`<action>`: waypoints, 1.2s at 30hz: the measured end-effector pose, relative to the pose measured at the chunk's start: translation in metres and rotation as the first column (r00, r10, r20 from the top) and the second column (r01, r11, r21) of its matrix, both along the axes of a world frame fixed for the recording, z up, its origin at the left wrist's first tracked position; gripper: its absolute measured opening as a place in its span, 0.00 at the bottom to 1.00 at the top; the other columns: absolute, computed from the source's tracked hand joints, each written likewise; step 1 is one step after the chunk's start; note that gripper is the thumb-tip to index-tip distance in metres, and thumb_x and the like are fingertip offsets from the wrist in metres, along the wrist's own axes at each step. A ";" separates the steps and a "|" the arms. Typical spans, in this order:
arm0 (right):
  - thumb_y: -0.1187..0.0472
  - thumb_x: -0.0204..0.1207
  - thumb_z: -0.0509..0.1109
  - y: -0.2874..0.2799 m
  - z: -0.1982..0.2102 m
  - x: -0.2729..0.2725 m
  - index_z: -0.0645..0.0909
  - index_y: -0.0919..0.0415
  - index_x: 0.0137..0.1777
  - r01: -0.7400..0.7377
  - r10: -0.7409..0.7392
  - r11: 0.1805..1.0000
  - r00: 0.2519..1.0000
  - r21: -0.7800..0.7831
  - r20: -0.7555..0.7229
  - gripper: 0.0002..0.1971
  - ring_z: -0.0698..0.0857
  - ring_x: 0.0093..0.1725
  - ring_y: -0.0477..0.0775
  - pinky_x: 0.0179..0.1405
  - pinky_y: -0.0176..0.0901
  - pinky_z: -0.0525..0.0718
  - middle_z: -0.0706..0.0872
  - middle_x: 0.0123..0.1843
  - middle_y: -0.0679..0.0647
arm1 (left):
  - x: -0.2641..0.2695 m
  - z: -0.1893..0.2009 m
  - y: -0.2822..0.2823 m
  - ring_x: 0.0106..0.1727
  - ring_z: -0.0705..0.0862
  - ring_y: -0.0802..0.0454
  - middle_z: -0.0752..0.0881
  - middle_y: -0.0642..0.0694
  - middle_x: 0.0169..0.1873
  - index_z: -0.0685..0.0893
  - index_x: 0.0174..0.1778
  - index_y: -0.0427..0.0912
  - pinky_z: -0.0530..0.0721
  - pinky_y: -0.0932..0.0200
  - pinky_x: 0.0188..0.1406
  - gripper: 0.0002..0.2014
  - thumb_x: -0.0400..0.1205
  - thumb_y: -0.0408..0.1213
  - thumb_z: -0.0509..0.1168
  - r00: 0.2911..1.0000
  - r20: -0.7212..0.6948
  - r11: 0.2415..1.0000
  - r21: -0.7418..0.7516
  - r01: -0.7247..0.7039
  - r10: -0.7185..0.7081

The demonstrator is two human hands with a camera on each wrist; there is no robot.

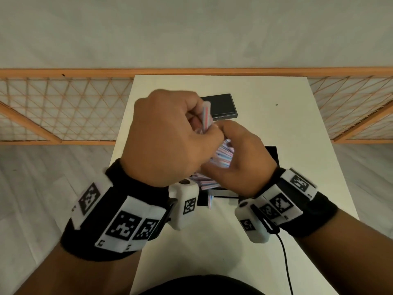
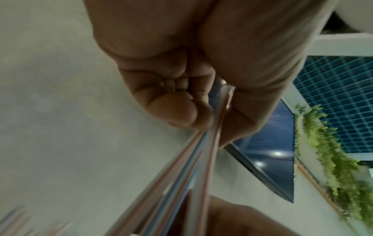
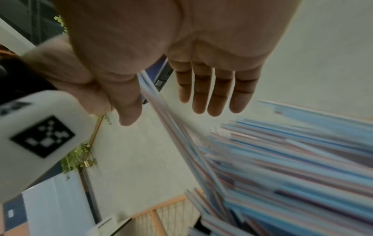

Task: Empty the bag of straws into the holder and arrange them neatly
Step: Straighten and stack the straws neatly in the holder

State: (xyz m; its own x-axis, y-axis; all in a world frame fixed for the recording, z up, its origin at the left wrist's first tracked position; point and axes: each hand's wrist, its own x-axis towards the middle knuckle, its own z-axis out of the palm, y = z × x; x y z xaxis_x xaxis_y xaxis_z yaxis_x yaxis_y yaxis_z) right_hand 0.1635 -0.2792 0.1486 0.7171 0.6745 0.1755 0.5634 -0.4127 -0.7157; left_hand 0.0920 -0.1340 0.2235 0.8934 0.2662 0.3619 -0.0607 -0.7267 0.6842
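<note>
My left hand (image 1: 170, 133) is raised over the table and pinches a few thin striped straws (image 1: 207, 114) between curled fingers and thumb (image 2: 181, 110); their tips stick up past the knuckles. My right hand (image 1: 238, 160) hovers just beside it, its fingers (image 3: 214, 95) straight and spread above a fanned bunch of blue, pink and white straws (image 3: 282, 167). That bunch (image 1: 221, 155) leans out of a black holder (image 1: 273, 155) mostly hidden beneath both hands. The pinched straws (image 3: 161, 115) run down between my right thumb and fingers. I cannot make out the bag.
A flat black rectangular object (image 1: 223, 105) lies further back on the white table (image 1: 297, 124). An orange-framed mesh barrier (image 1: 63, 107) runs behind the table. A black cable (image 1: 286, 262) trails off my right wrist at the table's near edge.
</note>
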 end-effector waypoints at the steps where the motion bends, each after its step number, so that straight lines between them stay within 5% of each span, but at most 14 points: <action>1: 0.37 0.62 0.71 0.006 0.003 0.000 0.74 0.36 0.49 -0.006 0.007 1.000 1.000 0.018 -0.017 0.17 0.81 0.45 0.28 0.41 0.22 0.75 0.81 0.43 0.26 | 0.000 0.006 -0.003 0.23 0.81 0.57 0.81 0.55 0.21 0.87 0.31 0.41 0.71 0.75 0.22 0.07 0.71 0.41 0.72 1.000 0.006 1.000 -0.010 0.021 -0.021; 4: 0.44 0.67 0.65 0.021 0.004 0.009 0.79 0.37 0.41 -0.016 0.035 0.987 0.993 0.161 -0.114 0.04 0.84 0.42 0.28 0.41 0.26 0.80 0.86 0.38 0.28 | 0.004 0.018 -0.011 0.23 0.80 0.58 0.83 0.53 0.21 0.88 0.31 0.43 0.72 0.73 0.24 0.06 0.70 0.40 0.74 0.999 0.033 0.998 -0.053 0.042 -0.040; 6: 0.56 0.73 0.69 0.023 0.007 0.018 0.86 0.50 0.47 0.014 0.017 0.977 0.990 0.213 -0.141 0.05 0.88 0.42 0.46 0.45 0.55 0.87 0.89 0.41 0.46 | 0.009 0.021 -0.015 0.22 0.78 0.61 0.81 0.55 0.20 0.88 0.32 0.44 0.70 0.74 0.25 0.03 0.70 0.38 0.74 0.997 0.066 0.995 -0.085 0.047 -0.041; 9: 0.62 0.76 0.70 0.020 0.007 0.030 0.84 0.72 0.45 0.035 -0.010 0.977 0.993 0.211 -0.120 0.10 0.85 0.40 0.71 0.41 0.67 0.84 0.87 0.39 0.69 | 0.017 0.021 -0.021 0.25 0.79 0.58 0.84 0.51 0.26 0.86 0.38 0.40 0.73 0.70 0.27 0.05 0.71 0.36 0.74 0.985 0.169 0.990 -0.133 0.046 -0.023; 11: 0.49 0.77 0.64 0.011 0.007 0.033 0.83 0.67 0.36 0.047 -0.016 0.958 0.994 0.284 -0.111 0.20 0.83 0.34 0.70 0.32 0.60 0.80 0.85 0.32 0.65 | 0.020 0.024 -0.022 0.34 0.82 0.54 0.85 0.46 0.36 0.83 0.49 0.40 0.76 0.65 0.32 0.12 0.74 0.38 0.75 0.952 0.304 0.979 -0.200 0.037 0.027; 14: 0.45 0.74 0.59 -0.001 0.006 0.033 0.76 0.54 0.24 0.058 -0.051 0.973 0.998 0.222 -0.034 0.20 0.72 0.22 0.48 0.24 0.43 0.69 0.76 0.20 0.46 | 0.023 0.024 -0.026 0.50 0.82 0.47 0.83 0.43 0.50 0.79 0.61 0.36 0.80 0.55 0.49 0.18 0.81 0.44 0.67 0.910 0.414 0.995 -0.075 0.066 -0.029; 17: 0.58 0.72 0.65 0.004 0.011 0.024 0.85 0.67 0.44 -0.006 -0.010 0.982 0.996 0.187 0.084 0.12 0.76 0.38 0.44 0.41 0.27 0.76 0.84 0.38 0.49 | 0.030 0.007 -0.035 0.53 0.83 0.47 0.86 0.46 0.50 0.87 0.55 0.39 0.79 0.47 0.55 0.22 0.85 0.53 0.56 0.978 0.138 0.978 0.157 0.135 -0.157; 19: 0.60 0.73 0.67 0.006 0.009 0.021 0.87 0.61 0.45 -0.054 0.045 0.978 0.998 0.201 0.047 0.08 0.78 0.38 0.41 0.44 0.29 0.79 0.87 0.39 0.48 | 0.029 -0.001 -0.038 0.48 0.83 0.49 0.86 0.45 0.44 0.87 0.47 0.37 0.79 0.50 0.52 0.24 0.86 0.52 0.54 0.975 0.109 0.981 0.039 0.191 -0.194; 20: 0.56 0.74 0.66 0.005 0.008 0.020 0.86 0.52 0.35 -0.049 0.053 0.984 0.998 0.169 -0.019 0.09 0.78 0.31 0.43 0.36 0.33 0.78 0.84 0.30 0.42 | 0.028 -0.003 -0.036 0.46 0.82 0.49 0.85 0.42 0.42 0.86 0.47 0.34 0.78 0.53 0.50 0.24 0.87 0.51 0.53 0.970 0.164 0.980 -0.058 0.191 -0.180; 24: 0.46 0.80 0.69 -0.011 -0.015 0.013 0.73 0.42 0.21 0.013 -0.019 0.999 0.985 -0.033 -0.172 0.23 0.67 0.19 0.47 0.22 0.31 0.64 0.68 0.16 0.45 | 0.027 -0.014 0.000 0.44 0.82 0.39 0.84 0.33 0.40 0.82 0.44 0.39 0.77 0.54 0.42 0.21 0.85 0.50 0.51 0.923 0.346 0.875 -0.484 0.022 0.168; 27: 0.44 0.77 0.72 -0.020 -0.039 0.008 0.71 0.45 0.23 0.028 -0.037 0.998 0.988 -0.058 -0.151 0.22 0.70 0.21 0.45 0.26 0.33 0.67 0.70 0.19 0.45 | 0.024 -0.050 0.031 0.40 0.79 0.44 0.82 0.46 0.38 0.79 0.41 0.48 0.77 0.55 0.38 0.07 0.77 0.47 0.63 0.886 0.152 0.753 -0.599 -0.271 0.439; 29: 0.40 0.71 0.74 -0.025 -0.056 0.009 0.66 0.44 0.27 0.007 -0.012 0.993 0.999 -0.119 -0.034 0.22 0.70 0.27 0.43 0.32 0.40 0.69 0.70 0.25 0.42 | 0.020 -0.081 0.042 0.42 0.79 0.46 0.82 0.51 0.40 0.76 0.41 0.53 0.78 0.47 0.45 0.09 0.71 0.51 0.66 0.860 -0.088 0.682 -0.571 -0.457 0.502; 32: 0.26 0.56 0.71 -0.029 -0.072 0.008 0.74 0.48 0.39 0.080 -0.061 0.965 0.995 -0.250 0.084 0.27 0.74 0.42 0.52 0.41 0.47 0.74 0.74 0.40 0.43 | 0.015 -0.116 0.035 0.45 0.80 0.43 0.84 0.49 0.46 0.74 0.45 0.54 0.74 0.45 0.45 0.24 0.67 0.70 0.59 0.809 -0.426 0.560 -0.584 -0.588 0.406; 36: 0.28 0.54 0.76 -0.034 -0.081 0.007 0.71 0.49 0.42 0.153 -0.135 0.943 0.988 -0.297 0.078 0.30 0.75 0.43 0.53 0.41 0.45 0.76 0.75 0.44 0.47 | 0.006 -0.139 0.018 0.43 0.81 0.41 0.84 0.48 0.46 0.75 0.47 0.54 0.77 0.44 0.45 0.40 0.60 0.86 0.51 0.801 -0.548 0.643 -0.529 -0.554 0.240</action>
